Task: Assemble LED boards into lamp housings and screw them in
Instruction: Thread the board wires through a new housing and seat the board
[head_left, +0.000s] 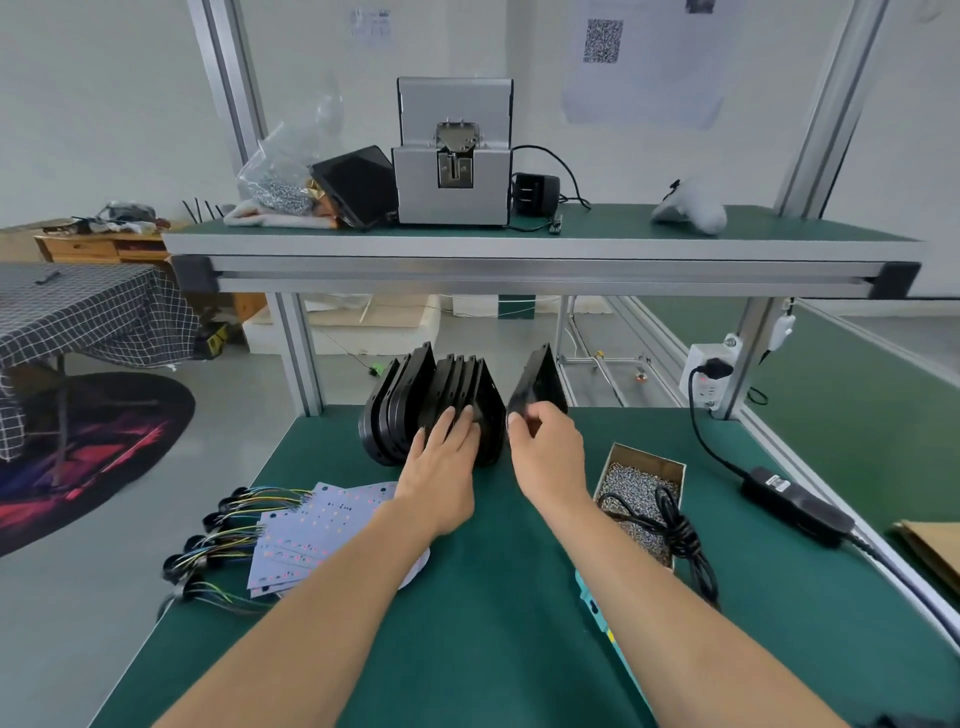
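Several black lamp housings (410, 400) stand on edge in a row at the far side of the green table (493, 597). My left hand (441, 467) rests flat against the front of that row, fingers spread. My right hand (545, 452) pinches one black housing (540, 382), tilted and pulled a little to the right, apart from the row. A fan of white LED boards (306, 535) with coloured wires and black plugs lies at the left, partly under my left forearm. A cardboard box of screws (639, 488) sits to the right.
A coiled black cable (680, 540) lies over the screw box. A black power adapter (795, 504) and its cord run to a wall socket (709, 379) at the right. A teal tool (597, 608) pokes out under my right forearm. The upper shelf holds a screw feeder (452, 156).
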